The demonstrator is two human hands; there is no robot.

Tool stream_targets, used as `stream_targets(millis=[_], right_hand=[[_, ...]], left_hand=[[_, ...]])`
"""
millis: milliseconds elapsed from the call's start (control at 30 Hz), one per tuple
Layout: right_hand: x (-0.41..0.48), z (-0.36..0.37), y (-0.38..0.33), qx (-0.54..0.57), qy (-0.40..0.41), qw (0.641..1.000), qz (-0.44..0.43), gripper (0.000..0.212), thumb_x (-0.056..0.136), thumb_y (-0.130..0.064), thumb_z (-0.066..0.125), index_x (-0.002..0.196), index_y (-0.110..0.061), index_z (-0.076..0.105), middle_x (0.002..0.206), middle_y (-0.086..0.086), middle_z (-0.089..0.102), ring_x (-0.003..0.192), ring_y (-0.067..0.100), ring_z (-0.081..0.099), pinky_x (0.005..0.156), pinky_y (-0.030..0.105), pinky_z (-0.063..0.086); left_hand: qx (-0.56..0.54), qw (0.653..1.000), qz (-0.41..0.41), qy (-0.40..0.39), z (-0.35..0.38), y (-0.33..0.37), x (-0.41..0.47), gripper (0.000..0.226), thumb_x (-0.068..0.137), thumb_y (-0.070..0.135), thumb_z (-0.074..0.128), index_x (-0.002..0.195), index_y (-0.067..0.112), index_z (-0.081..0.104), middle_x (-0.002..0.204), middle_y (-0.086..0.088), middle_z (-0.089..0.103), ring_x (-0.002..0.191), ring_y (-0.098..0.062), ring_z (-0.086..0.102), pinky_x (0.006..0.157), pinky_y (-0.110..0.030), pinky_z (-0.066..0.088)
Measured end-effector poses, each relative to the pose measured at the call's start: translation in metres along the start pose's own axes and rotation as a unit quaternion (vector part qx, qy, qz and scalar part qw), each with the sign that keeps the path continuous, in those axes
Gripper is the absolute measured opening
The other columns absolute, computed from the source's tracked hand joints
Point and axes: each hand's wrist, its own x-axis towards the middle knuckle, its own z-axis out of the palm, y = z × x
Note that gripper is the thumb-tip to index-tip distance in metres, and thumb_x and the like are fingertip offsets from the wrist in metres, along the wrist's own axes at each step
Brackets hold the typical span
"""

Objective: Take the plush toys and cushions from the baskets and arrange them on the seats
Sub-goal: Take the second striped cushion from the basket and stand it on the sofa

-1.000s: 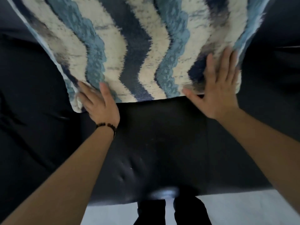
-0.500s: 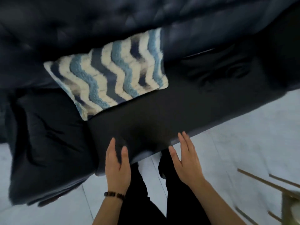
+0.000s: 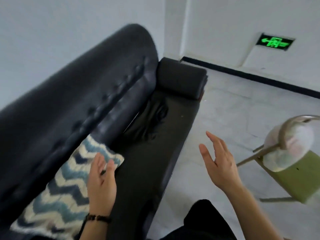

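A cushion [image 3: 62, 187] with blue, navy and cream zigzag stripes leans against the backrest of the black leather sofa [image 3: 97, 94] at the lower left. My left hand [image 3: 101, 182] hovers in front of the cushion with relaxed fingers and holds nothing. Over the sofa's front edge and the floor, my right hand [image 3: 219, 163] is raised with its fingers spread, also empty. No basket or plush toy shows.
The sofa seat [image 3: 155, 153] runs back to a cylindrical black bolster [image 3: 180, 80] at its far end. A metal-framed chair with a green seat [image 3: 297, 177] and a pale furry thing [image 3: 290, 146] on it stands at the right. Grey floor lies between.
Both hands have come off the cushion, which stays on the sofa. The view has swung up and to the right, bringing the sofa's far end, the wall and the green chair into sight.
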Motion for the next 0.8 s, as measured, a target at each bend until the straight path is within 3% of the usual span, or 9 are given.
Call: stream_targets(millis=[133, 233, 433, 567, 700, 800], right_hand=[[0.020, -0.040, 0.057, 0.089, 0.063, 0.991, 0.077, 0.064, 0.097, -0.059, 0.038, 0.154, -0.030, 0.036, 0.154, -0.004, 0.046, 0.137, 0.022, 0.049, 0.113, 0.046, 0.043], [0.052, -0.059, 0.111, 0.138, 0.097, 0.978, 0.121, 0.071, 0.091, -0.065, 0.038, 0.152, -0.028, 0.042, 0.147, -0.005, 0.053, 0.135, 0.019, 0.052, 0.112, 0.047, 0.045], [0.157, -0.128, 0.191, 0.172, 0.112, 0.967, 0.153, 0.063, 0.093, -0.055, 0.048, 0.150, -0.028, 0.044, 0.137, -0.011, 0.056, 0.124, 0.010, 0.055, 0.107, 0.040, 0.048], [0.234, -0.178, 0.219, 0.219, 0.145, 0.949, 0.173, 0.048, 0.099, -0.037, 0.057, 0.146, -0.029, 0.047, 0.130, -0.015, 0.060, 0.119, 0.000, 0.057, 0.097, 0.028, 0.048], [0.312, -0.194, 0.259, 0.237, 0.163, 0.936, 0.201, 0.045, 0.099, -0.035, 0.057, 0.143, -0.032, 0.047, 0.124, -0.025, 0.057, 0.115, -0.007, 0.056, 0.090, 0.019, 0.045], [0.373, -0.198, 0.295, 0.242, 0.178, 0.921, 0.247, 0.050, 0.097, -0.048, 0.052, 0.144, -0.032, 0.048, 0.124, -0.019, 0.060, 0.120, 0.010, 0.061, 0.099, 0.032, 0.050]], left_hand=[[0.026, 0.995, 0.048, -0.088, 0.076, 0.042, 0.013, 0.056, 0.101, 0.031, 0.056, 0.154, 0.024, 0.039, 0.147, 0.012, 0.048, 0.134, -0.006, 0.048, 0.103, -0.024, 0.037], [0.053, 0.987, 0.071, -0.133, 0.146, 0.060, 0.028, 0.059, 0.099, 0.032, 0.056, 0.155, 0.025, 0.037, 0.151, 0.008, 0.048, 0.134, -0.006, 0.048, 0.104, -0.027, 0.038], [0.026, 0.980, 0.019, -0.196, 0.293, 0.118, 0.050, 0.061, 0.098, 0.031, 0.059, 0.154, 0.027, 0.036, 0.150, 0.010, 0.049, 0.130, -0.003, 0.049, 0.090, -0.018, 0.040], [-0.002, 0.976, -0.012, -0.217, 0.368, 0.173, 0.070, 0.076, 0.082, 0.049, 0.060, 0.153, 0.034, 0.037, 0.139, 0.021, 0.053, 0.132, -0.005, 0.051, 0.108, -0.036, 0.042], [0.005, 0.978, -0.017, -0.208, 0.448, 0.197, 0.115, 0.080, 0.078, 0.055, 0.060, 0.152, 0.035, 0.039, 0.134, 0.023, 0.056, 0.131, -0.005, 0.052, 0.114, -0.048, 0.040], [0.015, 0.976, -0.023, -0.215, 0.524, 0.205, 0.163, 0.076, 0.081, 0.051, 0.061, 0.152, 0.033, 0.039, 0.142, 0.015, 0.054, 0.132, -0.009, 0.052, 0.115, -0.051, 0.040]])
